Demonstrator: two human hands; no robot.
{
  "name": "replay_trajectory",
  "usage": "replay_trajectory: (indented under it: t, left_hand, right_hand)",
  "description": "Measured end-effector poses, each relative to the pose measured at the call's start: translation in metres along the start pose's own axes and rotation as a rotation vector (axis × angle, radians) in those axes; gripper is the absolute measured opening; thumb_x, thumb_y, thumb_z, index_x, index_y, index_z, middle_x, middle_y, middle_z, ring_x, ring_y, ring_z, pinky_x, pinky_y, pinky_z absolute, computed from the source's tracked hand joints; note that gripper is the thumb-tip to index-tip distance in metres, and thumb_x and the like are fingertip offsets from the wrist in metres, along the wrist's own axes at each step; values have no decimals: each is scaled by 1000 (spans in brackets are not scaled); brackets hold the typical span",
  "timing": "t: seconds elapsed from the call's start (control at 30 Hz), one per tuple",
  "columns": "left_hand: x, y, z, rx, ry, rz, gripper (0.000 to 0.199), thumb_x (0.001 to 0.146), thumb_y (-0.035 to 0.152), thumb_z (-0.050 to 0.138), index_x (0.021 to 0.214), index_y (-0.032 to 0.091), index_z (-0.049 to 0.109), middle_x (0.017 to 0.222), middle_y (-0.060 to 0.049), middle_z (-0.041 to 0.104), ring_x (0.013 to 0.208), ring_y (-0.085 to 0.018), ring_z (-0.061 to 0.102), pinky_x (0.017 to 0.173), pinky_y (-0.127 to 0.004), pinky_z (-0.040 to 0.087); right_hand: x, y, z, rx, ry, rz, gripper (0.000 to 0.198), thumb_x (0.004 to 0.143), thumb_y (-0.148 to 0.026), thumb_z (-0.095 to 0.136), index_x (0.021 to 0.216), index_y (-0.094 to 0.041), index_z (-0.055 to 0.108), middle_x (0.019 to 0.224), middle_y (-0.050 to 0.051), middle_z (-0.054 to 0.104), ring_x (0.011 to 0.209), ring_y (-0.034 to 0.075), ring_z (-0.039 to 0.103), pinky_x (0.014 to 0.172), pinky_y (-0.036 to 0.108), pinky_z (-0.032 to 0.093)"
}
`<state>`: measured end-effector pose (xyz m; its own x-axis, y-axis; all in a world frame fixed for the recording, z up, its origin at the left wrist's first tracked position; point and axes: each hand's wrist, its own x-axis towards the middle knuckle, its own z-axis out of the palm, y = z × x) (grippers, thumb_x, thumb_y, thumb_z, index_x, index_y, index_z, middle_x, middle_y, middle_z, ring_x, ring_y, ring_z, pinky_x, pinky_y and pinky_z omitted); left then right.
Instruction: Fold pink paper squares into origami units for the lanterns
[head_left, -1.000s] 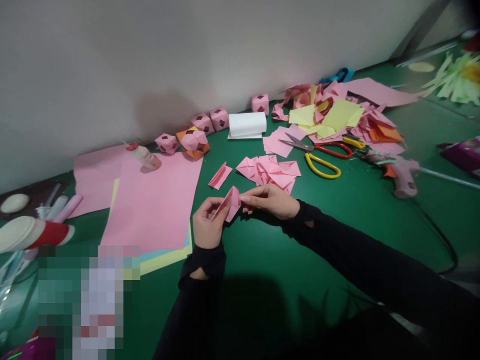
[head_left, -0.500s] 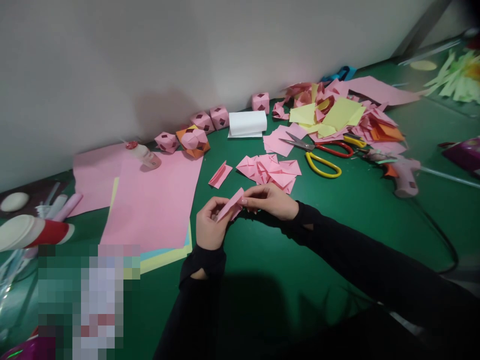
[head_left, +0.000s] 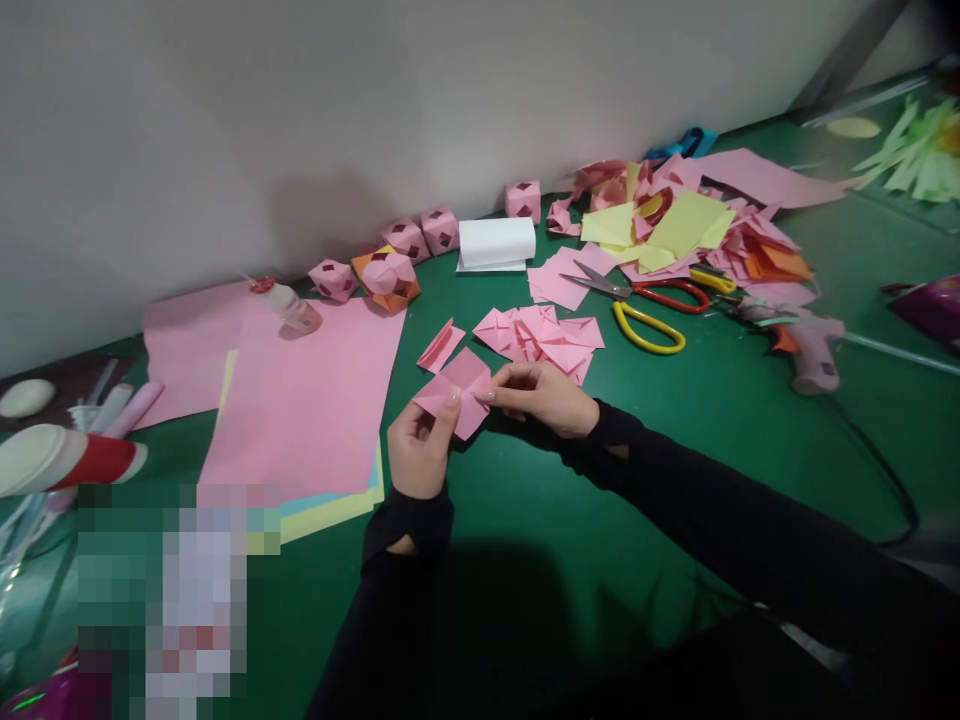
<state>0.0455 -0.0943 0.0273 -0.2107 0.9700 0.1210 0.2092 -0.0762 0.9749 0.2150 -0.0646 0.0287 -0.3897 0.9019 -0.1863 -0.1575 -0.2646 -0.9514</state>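
A pink square of paper [head_left: 469, 375] with crease lines lies between my two hands, opened out, just above the green table. My left hand [head_left: 421, 445] grips its near left side, thumb on top and the fingers beneath hidden. On the right edge my right hand [head_left: 544, 398] pinches it between thumb and fingertips. Just beyond the sheet lies a small folded pink strip [head_left: 441, 346]. A pile of folded pink paper pieces [head_left: 536, 333] is spread behind my right hand.
Scissors [head_left: 630, 295] with red and yellow handles and a pink glue gun [head_left: 814, 350] lie to the right. Pink sheets [head_left: 307, 400] cover the left side, a small bottle [head_left: 286, 304] on them. Folded paper cubes [head_left: 439, 231] and paper scraps [head_left: 675, 225] line the wall.
The pink paper, folded and tilted half a second ago, is now opened out flatter. My left thumb has come onto its upper face; both hands stay in nearly the same place.
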Motion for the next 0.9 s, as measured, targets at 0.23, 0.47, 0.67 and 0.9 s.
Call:
replay_trajectory:
  t: [0.23,0.47,0.67,0.9]
  left_hand:
    - [-4,1,0,68,2,73,25,77,38,69,81,13,73,79,-5,74,75,-19,69,68,-26,55]
    - [-7,6,2,106,29,89,23,78,38,69,76,15,72,71,-3,67,64,-15,62,59,-23,51]
    - [-10,9,5,143,70,82,23,78,39,69,74,16,71,68,-1,64,61,-13,59,57,-23,47]
    - [-10,9,5,130,48,85,21,78,37,70,73,16,70,67,-1,63,60,-12,57,57,-23,46]
  right_hand:
    - [2,3,-2,33,-22,-8,29,66,-38,83,69,-15,64,57,-4,57,51,6,46,49,21,33]
    - [2,4,-2,31,-15,-9,30,68,-35,82,66,-15,61,58,-4,59,50,6,45,50,21,34]
    - [1,2,-1,40,-8,-10,33,69,-36,82,64,-15,58,61,-3,60,51,5,46,50,21,35]
    - [2,4,-1,58,-28,-37,34,68,-34,83,62,-16,55,58,-4,59,51,6,47,51,21,35]
